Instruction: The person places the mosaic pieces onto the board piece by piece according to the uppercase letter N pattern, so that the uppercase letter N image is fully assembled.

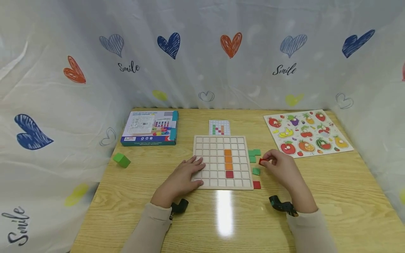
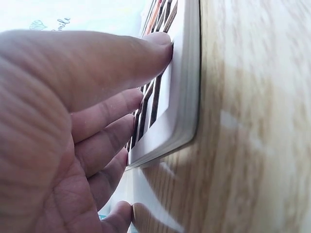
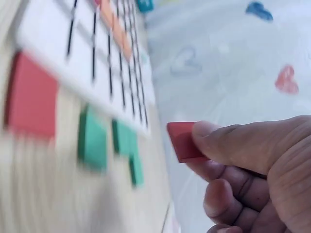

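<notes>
A wooden grid board [image 1: 213, 182] lies mid-table, with orange tiles [image 1: 228, 159] stacked in one column and a red tile [image 1: 229, 174] directly below them. My left hand [image 1: 184, 177] rests on the board's left edge, thumb and fingertips touching its frame. Just right of the board, my right hand [image 1: 282, 168] pinches a red square tile [image 3: 183, 141] between thumb and forefinger, raised off the table. Several green tiles [image 1: 256, 171] and another red tile [image 1: 257, 185] lie along the board's right side. Behind the board is a small pattern card [image 1: 219, 127] with coloured squares.
At the back left lies a boxed toy set [image 1: 148, 128], with a green block [image 1: 121, 160] in front of it. A fruit puzzle board [image 1: 308, 133] occupies the back right. A printed curtain [image 1: 202, 77] hangs behind the wooden table [image 1: 253, 225].
</notes>
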The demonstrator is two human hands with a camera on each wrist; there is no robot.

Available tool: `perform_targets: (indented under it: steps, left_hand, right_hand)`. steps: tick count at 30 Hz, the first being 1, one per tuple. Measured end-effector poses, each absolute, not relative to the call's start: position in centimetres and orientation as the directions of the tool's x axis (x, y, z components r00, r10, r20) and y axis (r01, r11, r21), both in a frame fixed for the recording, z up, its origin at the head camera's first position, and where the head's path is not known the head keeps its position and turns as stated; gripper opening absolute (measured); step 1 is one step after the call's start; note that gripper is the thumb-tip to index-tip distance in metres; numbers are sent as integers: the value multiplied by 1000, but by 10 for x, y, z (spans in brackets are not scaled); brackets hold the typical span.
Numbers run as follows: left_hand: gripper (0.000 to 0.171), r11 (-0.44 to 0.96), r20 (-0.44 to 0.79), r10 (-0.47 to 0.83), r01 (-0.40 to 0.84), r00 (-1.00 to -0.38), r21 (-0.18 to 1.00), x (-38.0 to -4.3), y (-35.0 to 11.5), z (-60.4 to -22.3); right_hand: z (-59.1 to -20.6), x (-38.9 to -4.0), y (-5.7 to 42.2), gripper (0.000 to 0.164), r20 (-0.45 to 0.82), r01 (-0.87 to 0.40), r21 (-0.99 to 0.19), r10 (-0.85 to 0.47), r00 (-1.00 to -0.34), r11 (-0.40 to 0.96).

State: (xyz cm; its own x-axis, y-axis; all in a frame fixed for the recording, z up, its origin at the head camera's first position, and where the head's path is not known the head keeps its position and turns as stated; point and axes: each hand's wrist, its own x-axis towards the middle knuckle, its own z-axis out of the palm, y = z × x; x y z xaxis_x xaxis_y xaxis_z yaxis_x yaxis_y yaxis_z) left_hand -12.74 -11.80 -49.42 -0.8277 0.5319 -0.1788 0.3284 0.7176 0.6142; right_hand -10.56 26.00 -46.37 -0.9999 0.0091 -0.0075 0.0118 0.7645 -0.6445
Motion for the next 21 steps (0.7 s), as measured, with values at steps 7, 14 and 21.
perform_targets:
  steps: [7, 14, 21]
  left_hand:
    - [64, 713, -180, 545, 340, -819, 613, -127, -120, -498]
    - [63, 699, -153, 556, 360, -817, 617, -128, -118, -498]
    - [64, 710, -155, 546, 356, -823, 608, -128, -120, -494]
  right_hand:
    - [-473, -133, 188, 5, -16, -59, -749, -108, -994, 660]
    - [-495, -138, 149, 7, -25, -99, -732, -171, -985, 675]
    - [-497, -137, 146, 6, -34, -90, -734, -168, -985, 674]
